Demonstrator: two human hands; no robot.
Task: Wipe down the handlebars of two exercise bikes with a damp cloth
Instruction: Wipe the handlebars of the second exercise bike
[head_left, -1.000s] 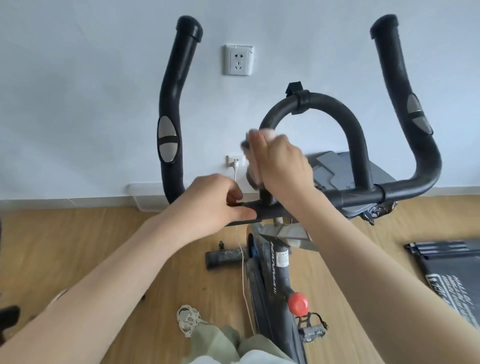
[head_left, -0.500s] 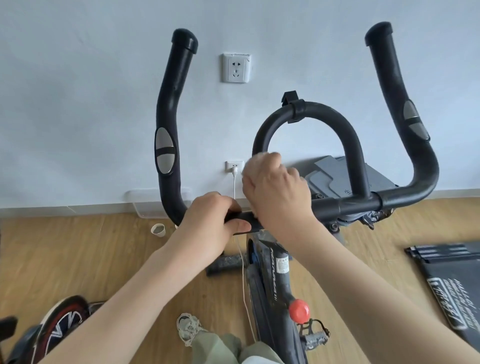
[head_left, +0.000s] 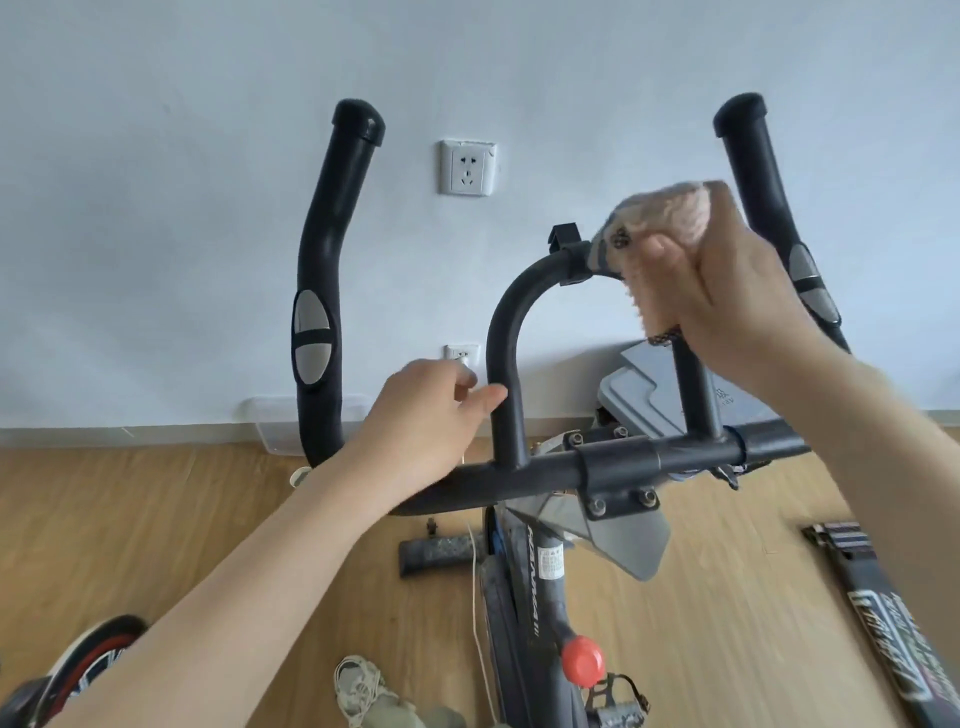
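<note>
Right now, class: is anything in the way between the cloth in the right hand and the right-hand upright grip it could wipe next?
Nothing visible. The right hand holds the cloth on the centre loop; only open air lies between it and the right grip.

The right hand (head_left: 727, 291) and cloth (head_left: 660, 218) look motion-blurred, hiding the loop's top.

My right hand (head_left: 727, 291) presses the pale cloth (head_left: 660, 223) around the top of the centre loop (head_left: 506, 332) of the handlebars (head_left: 618, 462), while my left hand (head_left: 431, 415) hovers half-curled just left of that loop, thumb almost touching its upright.
</note>
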